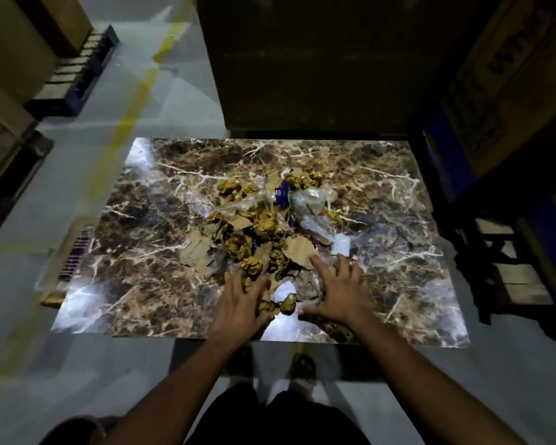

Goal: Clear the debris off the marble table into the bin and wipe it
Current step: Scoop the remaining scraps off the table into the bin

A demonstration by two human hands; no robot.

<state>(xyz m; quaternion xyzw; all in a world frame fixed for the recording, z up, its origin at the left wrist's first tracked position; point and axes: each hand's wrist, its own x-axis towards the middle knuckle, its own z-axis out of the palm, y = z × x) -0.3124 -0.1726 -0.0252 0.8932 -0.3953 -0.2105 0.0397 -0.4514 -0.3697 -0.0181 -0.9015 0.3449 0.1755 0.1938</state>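
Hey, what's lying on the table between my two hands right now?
In the head view, between the left hand and right hand lie a crumpled white paper scrap and a small gold wrapper ball on the marble table.

Debris pile (pixel 264 220) blocks table (pixel 398 252) ctr.

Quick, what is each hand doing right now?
Left hand: open, fingers on crumpled golden paper balls.
Right hand: open, spread flat on the marble table.

Dim scene, glare on marble table (pixel 135 162), dark warped edges
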